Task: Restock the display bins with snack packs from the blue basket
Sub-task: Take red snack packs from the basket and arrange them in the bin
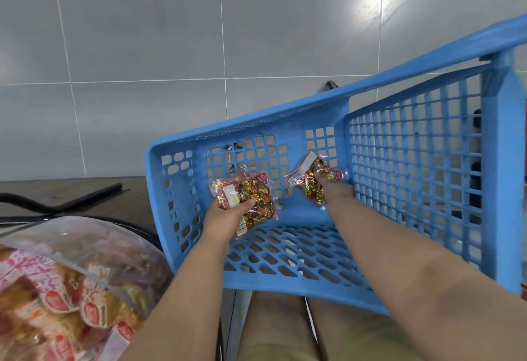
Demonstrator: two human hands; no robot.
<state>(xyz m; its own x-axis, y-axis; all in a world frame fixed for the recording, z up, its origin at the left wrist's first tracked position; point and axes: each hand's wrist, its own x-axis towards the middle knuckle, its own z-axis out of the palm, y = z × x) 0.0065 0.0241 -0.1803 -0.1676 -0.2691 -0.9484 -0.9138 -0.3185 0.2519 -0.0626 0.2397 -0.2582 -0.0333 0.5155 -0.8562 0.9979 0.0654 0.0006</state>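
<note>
A blue plastic basket [299,124] with latticed walls lies tipped on its side in front of me, its open mouth facing me. Both my arms reach into it. My left hand [225,215] grips a clear pack of red and gold wrapped sweets [248,198], thumb on top. My right hand [333,192] pinches a second such pack [310,175] against the basket's back wall. No other packs show inside the basket.
At lower left a clear display bin [71,281] holds several pink and orange snack packs. A dark surface with a black cable [25,202] lies behind it. Grey wall tiles fill the background. My knees [285,329] sit below the basket.
</note>
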